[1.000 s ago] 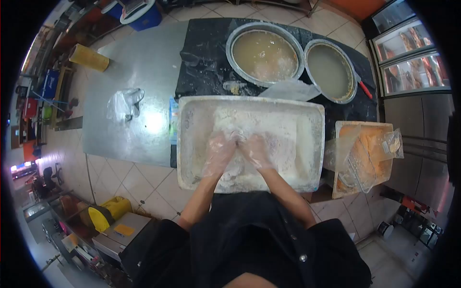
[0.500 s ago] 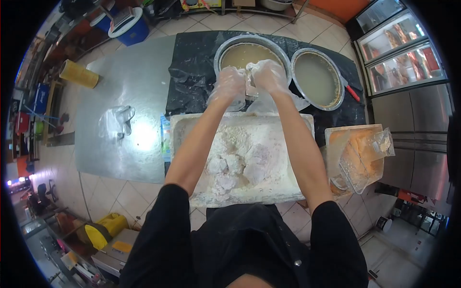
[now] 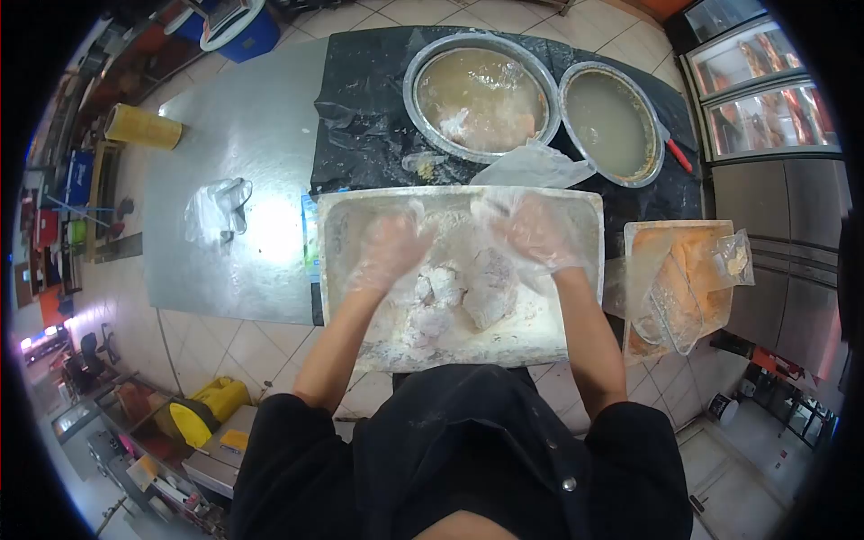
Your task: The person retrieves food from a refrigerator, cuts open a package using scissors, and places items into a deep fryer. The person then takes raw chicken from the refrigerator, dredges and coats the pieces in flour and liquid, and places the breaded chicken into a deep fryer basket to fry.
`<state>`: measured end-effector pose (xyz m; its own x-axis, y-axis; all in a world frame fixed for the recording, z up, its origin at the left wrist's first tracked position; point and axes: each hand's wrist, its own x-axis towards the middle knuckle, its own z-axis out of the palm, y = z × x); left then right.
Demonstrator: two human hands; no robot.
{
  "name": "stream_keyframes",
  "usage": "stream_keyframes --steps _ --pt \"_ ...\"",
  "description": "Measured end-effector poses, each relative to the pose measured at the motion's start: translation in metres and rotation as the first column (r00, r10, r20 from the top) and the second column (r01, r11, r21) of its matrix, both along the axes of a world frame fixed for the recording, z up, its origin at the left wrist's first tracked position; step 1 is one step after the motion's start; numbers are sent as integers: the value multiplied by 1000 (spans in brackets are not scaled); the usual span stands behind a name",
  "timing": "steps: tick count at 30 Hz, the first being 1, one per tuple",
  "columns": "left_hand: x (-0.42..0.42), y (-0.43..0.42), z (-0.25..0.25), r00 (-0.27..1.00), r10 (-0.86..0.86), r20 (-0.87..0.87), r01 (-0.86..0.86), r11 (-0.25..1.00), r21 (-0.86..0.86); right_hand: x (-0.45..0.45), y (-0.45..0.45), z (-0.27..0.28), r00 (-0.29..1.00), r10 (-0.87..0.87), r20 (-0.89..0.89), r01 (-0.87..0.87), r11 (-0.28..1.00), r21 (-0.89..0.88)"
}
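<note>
My left hand (image 3: 394, 247), in a clear plastic glove, hovers over the left side of a white tub (image 3: 594, 270) of flour (image 3: 531, 328). Above the tub's right side is my right hand (image 3: 534, 236), gloved the same way. Both are blurred, with fingers apart and nothing visible in them. Between them lie flour-coated meat pieces: a large one (image 3: 489, 292) and a lumpy cluster (image 3: 438, 290). Behind the tub, a metal basin (image 3: 418, 121) holds cloudy liquid, with a white floury patch (image 3: 454, 122) and pinkish meat partly under the surface.
A second basin (image 3: 655, 157) of cloudy liquid stands right of the first, beside a red-handled knife (image 3: 678, 155). Clear plastic (image 3: 531, 168) lies behind the tub. An orange-dusted container (image 3: 720, 306) sits at right. On the metal table are a yellow roll (image 3: 144, 127) and crumpled plastic (image 3: 216, 213).
Both hands have come back from the large basin to over the flour tub. The whitish piece they held is out of them, and a white patch now shows in the basin's liquid.
</note>
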<state>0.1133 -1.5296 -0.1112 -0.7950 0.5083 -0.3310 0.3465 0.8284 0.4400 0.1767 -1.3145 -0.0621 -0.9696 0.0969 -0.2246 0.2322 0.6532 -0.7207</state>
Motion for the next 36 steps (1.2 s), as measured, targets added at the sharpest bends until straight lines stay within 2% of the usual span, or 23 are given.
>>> stream_keyframes --steps 2,4,5,7,8,10,11,13,14,16,17,19,20,22,23,25,26,27,29,30,33,35,36 --pt "33 -21 -46 973 -127 -193 138 989 47 24 5 -70 934 30 356 -148 939 310" --pt "43 -39 -132 916 -227 -332 252 967 35 59 13 -168 957 71 282 -196 876 441" --pt "40 -44 -155 874 -273 -403 309 951 26 67 7 -178 957 22 289 -157 876 456" --pt "20 -41 -123 995 -99 -12 100 992 76 89 -9 -188 948 -81 307 -82 871 484" --pt "16 -40 -107 982 -2 189 -11 998 67 96 -14 -193 950 -70 304 -73 897 437" --pt "18 -39 -97 951 121 283 -142 988 56 108 -23 -200 956 -46 290 -57 940 337" --pt "18 -37 -94 929 178 326 -204 978 50 116 -27 -203 987 -48 156 6 965 263" --pt "31 -29 -147 967 256 8 -254 955 151 134 -37 -206 991 -81 -106 90 993 82" --pt "35 -27 -165 942 299 -152 -266 942 207 131 -42 -203 987 -52 -149 61 997 55" --pt "25 -31 -146 945 326 18 -318 904 286 121 -47 -197 970 1 -243 2 1000 13" --pt "21 -35 -133 938 329 107 -346 883 317 123 -41 -201 980 -58 -191 54 998 -25" --pt "22 -48 -94 819 557 135 -559 724 405 124 -27 -205 983 -166 -81 158 982 -100" --pt "25 -53 -84 736 658 157 -648 618 445 123 -23 -201 957 -244 -155 215 959 -185" --pt "40 -54 -82 757 630 175 -642 668 376 119 -22 -146 872 -412 -264 304 879 -367" --pt "49 -50 -83 767 614 188 -638 692 338 116 -30 -129 883 -380 -275 266 889 -373" --pt "79 -22 -178 943 311 -117 -302 949 92 97 -61 -106 899 -312 -306 187 907 -376" --pt "95 1 -145 930 354 -93 -307 893 329 87 -76 -144 949 -277 -148 240 944 -228" --pt "109 17 -110 918 391 -60 -298 783 546 87 -76 -136 959 -255 -124 234 958 -165" --pt "111 26 -121 899 410 -154 -277 803 527 79 -75 -113 974 -212 -83 209 977 -39" --pt "112 25 -126 887 418 -195 -272 816 510 76 -77 -119 980 -165 -110 157 984 -81" --pt "102 13 -113 884 467 -15 -383 741 551 63 -70 -132 982 -81 -173 60 991 -122" --pt "74 9 -45 839 524 147 -535 747 394 50 -52 -107 980 -60 -189 49 997 -61" --pt "61 11 -12 832 540 130 -542 739 401 39 -45 -83 975 -65 -212 49 995 -82"
